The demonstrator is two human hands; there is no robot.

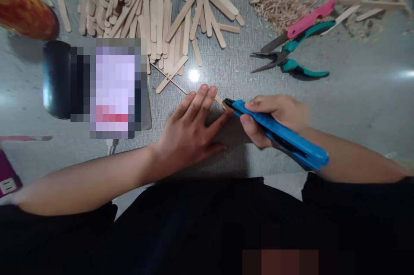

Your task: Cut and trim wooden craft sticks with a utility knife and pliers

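Observation:
My left hand (194,132) lies flat on the table with its fingers stretched out. From under its fingertips shows a wooden craft stick (219,100), mostly hidden by the hand. A thin metal rod (170,78) runs from that hand toward the upper left. Wrapped around a blue utility knife (284,134) is my right hand (274,115), its thumb and fingers closed on the handle. The knife's dark tip end meets the craft stick beside my left fingers; the blade itself is too small to make out.
Loose craft sticks (123,3) are heaped at the back, with wood shavings (274,3) to their right. Pliers with teal handles (291,57) lie below a pink-handled knife (310,18). On the left are a blurred-out phone (114,85), a black rounded object (58,80) and an orange cylinder (26,7).

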